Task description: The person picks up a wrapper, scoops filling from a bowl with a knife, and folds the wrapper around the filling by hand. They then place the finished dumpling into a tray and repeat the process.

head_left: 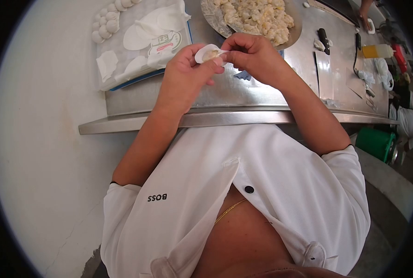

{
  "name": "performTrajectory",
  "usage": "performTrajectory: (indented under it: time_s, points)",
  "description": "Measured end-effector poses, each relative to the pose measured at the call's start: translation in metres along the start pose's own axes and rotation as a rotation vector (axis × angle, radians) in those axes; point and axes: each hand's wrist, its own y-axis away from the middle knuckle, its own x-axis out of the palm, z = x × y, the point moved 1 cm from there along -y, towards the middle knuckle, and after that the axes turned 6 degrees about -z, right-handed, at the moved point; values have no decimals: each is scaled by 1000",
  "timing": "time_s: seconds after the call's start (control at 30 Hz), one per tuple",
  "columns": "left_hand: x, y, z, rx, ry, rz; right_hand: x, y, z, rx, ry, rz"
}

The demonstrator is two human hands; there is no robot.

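Note:
A round white dumpling wrapper (201,55) with a dab of pale filling (210,55) is held up over the table's front part. My left hand (186,73) cradles it, thumb and fingers closed around its near side. With thumb and forefinger, my right hand (255,58) pinches the wrapper's right edge. Just beyond my right hand is a wide metal bowl (295,34) heaped with chunky pale filling (257,18). A dark utensil tip shows at the bowl's near rim, partly hidden. Left of my hands, loose white wrappers (157,21) lie on a plastic-covered tray (123,44).
Finished round dumplings (107,25) line the tray's far left corner. On the steel table (262,99) lie a cleaver (324,69), a bottle of yellow liquid (377,51) and a blue cloth (242,75). Another person's hand (365,21) shows at far right. A green bin (375,142) stands below.

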Motion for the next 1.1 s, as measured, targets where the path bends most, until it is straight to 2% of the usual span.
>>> performTrajectory:
  time_s: [0.07,0.23,0.3,0.53,0.63,0.7,0.77,0.87,0.93,1.03,1.1]
  points:
    - [2,2,0,34,-116,4,1,0,-1,-35,21,1]
    - [-2,-3,5,7,-163,-37,2,-1,-4,-71,41,49]
    - [-2,-4,4,9,-185,-43,-2,-1,3,41,-30,133]
    - [-4,-3,3,-21,-60,-55,-5,1,7,80,-116,160]
    - [-3,-3,3,-14,-22,-63,0,2,3,22,-49,91]
    - [-3,-2,3,-13,-20,-66,4,1,-3,-169,45,17]
    - [-2,-1,1,1,-192,-80,5,2,-7,-192,88,13]
    - [0,-1,2,-14,-274,-80,7,4,-8,-264,190,-15]
    - [0,-1,3,-22,-284,-75,9,5,-5,-313,249,-38]
    - [0,-1,2,-36,-297,-68,10,6,-1,-248,243,-91]
    - [-1,-1,3,-42,-301,-66,10,4,-5,-373,298,-80]
